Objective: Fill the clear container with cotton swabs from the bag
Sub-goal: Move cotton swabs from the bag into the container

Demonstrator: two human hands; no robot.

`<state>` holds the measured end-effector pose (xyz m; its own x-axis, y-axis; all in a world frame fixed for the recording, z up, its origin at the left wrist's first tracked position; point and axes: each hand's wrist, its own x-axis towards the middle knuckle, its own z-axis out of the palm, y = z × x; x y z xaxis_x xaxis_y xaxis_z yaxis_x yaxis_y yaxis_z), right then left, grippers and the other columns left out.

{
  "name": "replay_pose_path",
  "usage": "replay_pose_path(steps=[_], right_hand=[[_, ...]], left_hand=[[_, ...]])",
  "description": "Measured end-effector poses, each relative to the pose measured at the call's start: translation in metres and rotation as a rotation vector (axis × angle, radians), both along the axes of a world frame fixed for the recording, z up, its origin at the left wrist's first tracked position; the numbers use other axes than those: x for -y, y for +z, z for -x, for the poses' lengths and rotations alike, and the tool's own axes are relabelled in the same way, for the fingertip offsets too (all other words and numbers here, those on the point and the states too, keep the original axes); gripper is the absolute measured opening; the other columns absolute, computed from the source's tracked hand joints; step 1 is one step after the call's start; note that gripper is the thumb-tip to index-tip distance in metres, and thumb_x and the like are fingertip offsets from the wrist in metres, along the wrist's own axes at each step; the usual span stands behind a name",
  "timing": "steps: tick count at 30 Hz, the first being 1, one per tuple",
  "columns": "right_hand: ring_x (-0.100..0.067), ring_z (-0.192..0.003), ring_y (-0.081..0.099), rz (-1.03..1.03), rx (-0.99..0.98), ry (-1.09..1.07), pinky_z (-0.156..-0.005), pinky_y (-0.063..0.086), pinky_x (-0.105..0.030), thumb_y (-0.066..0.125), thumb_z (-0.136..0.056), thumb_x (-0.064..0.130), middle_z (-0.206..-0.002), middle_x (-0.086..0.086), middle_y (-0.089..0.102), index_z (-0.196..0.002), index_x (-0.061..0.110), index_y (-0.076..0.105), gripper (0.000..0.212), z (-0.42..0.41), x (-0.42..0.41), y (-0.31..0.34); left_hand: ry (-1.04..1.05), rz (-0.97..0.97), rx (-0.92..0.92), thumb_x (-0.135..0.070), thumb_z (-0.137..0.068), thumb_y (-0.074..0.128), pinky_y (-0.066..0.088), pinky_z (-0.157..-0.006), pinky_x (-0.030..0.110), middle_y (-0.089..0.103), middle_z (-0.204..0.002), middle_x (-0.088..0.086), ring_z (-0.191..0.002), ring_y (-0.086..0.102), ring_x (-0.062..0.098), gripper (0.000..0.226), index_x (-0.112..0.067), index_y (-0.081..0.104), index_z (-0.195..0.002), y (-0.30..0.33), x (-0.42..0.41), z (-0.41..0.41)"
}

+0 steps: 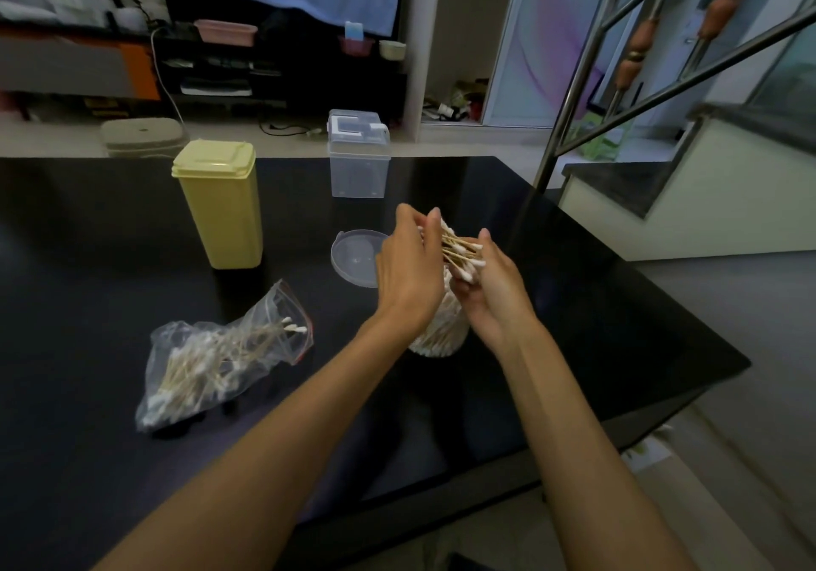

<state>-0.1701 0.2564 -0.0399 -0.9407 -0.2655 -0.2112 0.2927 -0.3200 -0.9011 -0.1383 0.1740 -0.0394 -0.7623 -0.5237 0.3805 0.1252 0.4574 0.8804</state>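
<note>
Lying to the left on the black table [88,226], the bag [221,363] still held plenty of cotton swabs [190,367]. Judged roughly halfway: left hand [408,270] and right hand [490,288] both curled around a loose bundle [459,248], directly above the already well-stocked clear container [439,332]. Left undone: dropping the bundle in, emptying the bag.

- The clear container [439,332], at frame centre, is largely covered by the left hand [408,274] and right hand [494,292]; its rim is not seen.
- The round lid [353,257] is partly overlapped by the left hand.
- Both forearms are cut off at the lower edge.
- The shelf items, upper left, are blurred.
</note>
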Motion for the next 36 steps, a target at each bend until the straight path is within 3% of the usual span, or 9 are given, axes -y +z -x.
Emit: replay_pose_path(steps=[3,6,11,17,21,25,28,30,36], right_hand=[[-0.021,-0.095,0.066,0.125,0.037,0.075,-0.084,0.053,-0.031,0.038,-0.101,0.029,-0.11,-0.017,0.067,-0.121,0.002,0.055,0.038,-0.001,-0.003,0.006],[-0.017,-0.085,0.067,-0.035,-0.086,0.019,-0.079,0.054,-0.03,0.039,-0.1,0.028,-0.098,-0.011,0.068,-0.111,0.008,0.057,0.029,-0.002,0.004,0.008],[-0.018,-0.088,0.067,-0.23,-0.189,-0.096,-0.08,0.055,-0.032,0.038,-0.1,0.035,-0.097,-0.008,0.068,-0.099,0.016,0.056,0.026,-0.004,0.012,0.007],[-0.007,-0.075,0.06,-0.418,-0.432,-0.336,-0.065,0.048,-0.017,0.043,-0.098,0.036,-0.08,0.004,0.06,-0.092,0.015,0.054,0.025,0.0,0.014,0.001],[-0.008,-0.071,0.06,-0.461,-0.537,-0.388,-0.062,0.049,-0.015,0.047,-0.096,0.034,-0.075,0.003,0.06,-0.085,0.013,0.055,0.025,0.005,0.006,0.0],[-0.004,-0.068,0.06,-0.422,-0.546,-0.355,-0.06,0.05,-0.015,0.048,-0.097,0.029,-0.074,0.004,0.059,-0.081,0.016,0.052,0.022,0.006,0.003,-0.001],[-0.006,-0.067,0.059,-0.404,-0.518,-0.333,-0.062,0.049,-0.02,0.049,-0.097,0.027,-0.073,0.003,0.059,-0.078,0.016,0.052,0.022,0.007,0.001,0.0],[-0.005,-0.067,0.058,-0.434,-0.521,-0.295,-0.062,0.047,-0.018,0.049,-0.097,0.025,-0.072,0.003,0.059,-0.076,0.018,0.052,0.022,0.007,-0.002,-0.001],[0.002,-0.056,0.051,-0.495,-0.636,-0.292,-0.05,0.04,-0.004,0.049,-0.096,0.018,-0.067,0.004,0.052,-0.071,0.018,0.047,0.026,0.006,-0.012,0.004]], left_hand=[[0.02,0.106,0.001,-0.034,-0.101,0.037,0.036,-0.056,0.001,0.049,-0.068,-0.009,-0.06,0.049,0.001,0.019,-0.017,0.039,-0.091,0.001,0.005,0.003],[0.055,0.111,-0.012,-0.033,-0.101,0.036,0.037,-0.057,0.001,0.05,-0.067,-0.009,-0.059,0.049,0.001,0.018,-0.017,0.039,-0.091,0.0,0.003,0.005],[0.13,-0.021,-0.039,-0.033,-0.101,0.036,0.038,-0.055,0.008,0.052,-0.071,-0.008,-0.063,0.05,0.001,0.02,-0.016,0.042,-0.091,0.002,-0.005,0.01],[0.061,-0.041,-0.071,-0.032,-0.1,0.041,0.041,-0.056,0.013,0.057,-0.079,-0.006,-0.067,0.055,0.001,0.017,-0.016,0.044,-0.094,-0.003,-0.019,0.012],[-0.019,-0.012,-0.036,-0.032,-0.099,0.044,0.041,-0.055,0.008,0.053,-0.07,-0.009,-0.063,0.054,0.0,0.018,-0.017,0.046,-0.089,-0.003,-0.018,0.011],[-0.024,-0.024,-0.046,-0.038,-0.096,0.048,0.048,-0.062,0.02,0.059,-0.076,-0.006,-0.071,0.06,0.004,0.021,-0.018,0.042,-0.096,-0.002,-0.011,0.008],[-0.032,0.004,0.098,-0.046,-0.093,0.048,0.037,-0.056,0.02,0.062,-0.083,-0.001,-0.07,0.058,0.007,0.032,-0.019,0.034,-0.105,-0.001,-0.003,0.009],[-0.088,0.087,0.254,-0.047,-0.095,0.041,0.032,-0.057,0.024,0.061,-0.086,0.0,-0.072,0.055,0.011,0.029,-0.02,0.039,-0.106,0.002,0.003,0.011],[-0.228,0.17,0.422,-0.041,-0.099,0.025,0.045,-0.073,0.035,0.065,-0.069,0.001,-0.076,0.064,0.022,0.043,-0.015,0.055,-0.084,0.012,0.005,0.007]])
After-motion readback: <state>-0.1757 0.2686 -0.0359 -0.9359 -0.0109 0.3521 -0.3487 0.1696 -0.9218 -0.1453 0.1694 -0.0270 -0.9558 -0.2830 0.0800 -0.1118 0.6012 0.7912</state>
